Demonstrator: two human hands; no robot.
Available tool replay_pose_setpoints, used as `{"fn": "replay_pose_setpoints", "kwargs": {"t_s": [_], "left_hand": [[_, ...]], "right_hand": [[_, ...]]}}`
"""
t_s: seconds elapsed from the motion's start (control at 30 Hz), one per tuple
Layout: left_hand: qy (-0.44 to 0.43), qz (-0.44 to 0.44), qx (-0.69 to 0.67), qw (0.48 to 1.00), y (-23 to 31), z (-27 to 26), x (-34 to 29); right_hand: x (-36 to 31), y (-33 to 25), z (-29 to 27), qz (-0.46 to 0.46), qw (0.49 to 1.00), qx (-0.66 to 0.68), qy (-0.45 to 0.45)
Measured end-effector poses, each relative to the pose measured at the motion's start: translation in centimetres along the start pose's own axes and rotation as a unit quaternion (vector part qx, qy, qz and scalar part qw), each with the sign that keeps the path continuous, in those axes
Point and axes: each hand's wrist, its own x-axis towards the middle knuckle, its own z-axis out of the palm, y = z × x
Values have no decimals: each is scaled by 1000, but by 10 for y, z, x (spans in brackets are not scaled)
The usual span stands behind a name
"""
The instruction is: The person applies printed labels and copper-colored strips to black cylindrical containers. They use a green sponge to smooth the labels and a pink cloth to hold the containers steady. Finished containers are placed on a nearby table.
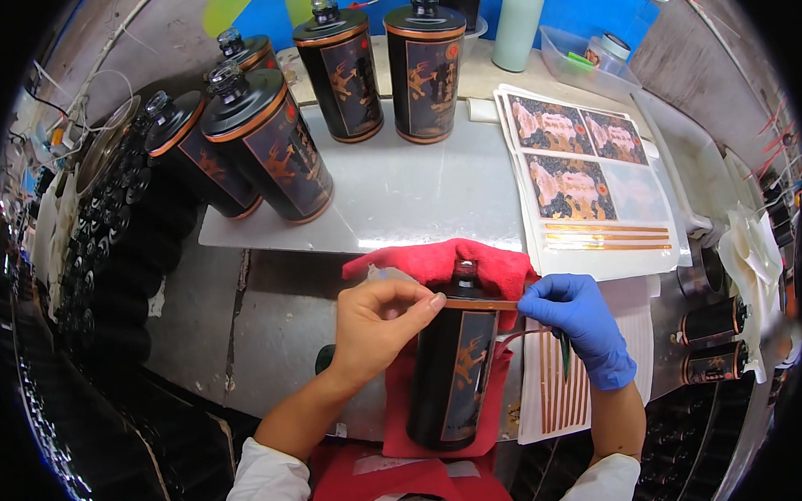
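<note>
A black bottle (441,376) with a dark picture label rests on red cloth (410,258) in front of me, its neck pointing away. Across its shoulder runs a thin copper-coloured strip (480,304). At the strip's left end, my bare left hand (370,324) is closed in a pinch of thumb and forefinger. My right hand (586,326), in a blue glove, pinches the right end just beyond the bottle's edge. A slim, dark green pointed tool (564,355) shows below the gloved fingers; how it is held is hidden.
Several similar bottles (272,153) stand at the back left, with copper bands around their shoulders. Decal sheets (587,230) are stacked at the back right. A paper with copper strips (545,415) lies beside my right forearm. Rows of dark bottles (110,231) line the left side.
</note>
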Motion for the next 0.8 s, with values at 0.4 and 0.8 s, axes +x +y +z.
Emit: {"fn": "replay_pose_setpoints", "kwargs": {"t_s": [0.4,0.8], "left_hand": [[18,22,33,999,1,5,1],[77,-22,-225,971,-13,23,-10]], "right_hand": [[7,4,-1,14,1000,15,-10],[9,6,-1,16,999,29,-16]]}}
